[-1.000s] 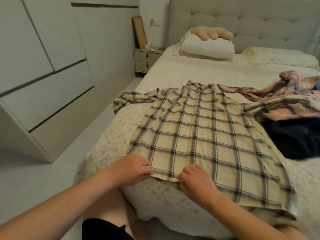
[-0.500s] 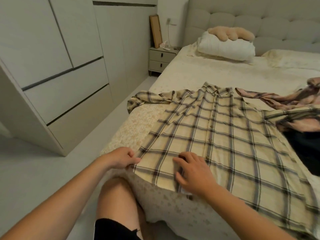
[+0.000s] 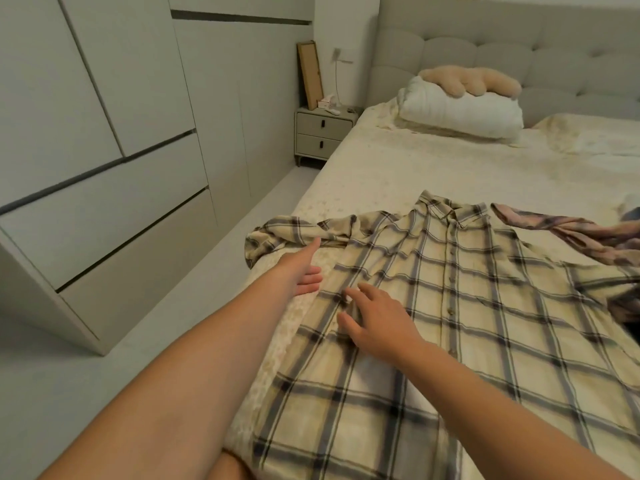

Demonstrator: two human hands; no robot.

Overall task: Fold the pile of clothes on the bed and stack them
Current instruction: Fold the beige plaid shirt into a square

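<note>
A cream plaid button shirt (image 3: 467,306) lies spread front-up across the bed (image 3: 398,168), collar toward the headboard. Its left sleeve (image 3: 294,233) is bunched at the bed's left edge. My left hand (image 3: 303,271) is stretched out flat beside the shirt's left side, fingers apart, fingertips just short of that sleeve, holding nothing. My right hand (image 3: 377,317) rests palm down on the shirt's left front panel with fingers spread. A pink plaid garment (image 3: 571,233) lies crumpled at the right, touching the shirt's right shoulder.
A white pillow (image 3: 460,112) with a tan plush toy (image 3: 471,79) sits at the padded headboard. A small nightstand (image 3: 322,133) stands left of the bed. White wardrobe drawers (image 3: 104,202) line the left wall, with a strip of floor between.
Both hands let go of the shirt's bottom hem and moved up. The left hand reached toward the bunched sleeve; the right slid onto the front panel. The view shifted forward.
</note>
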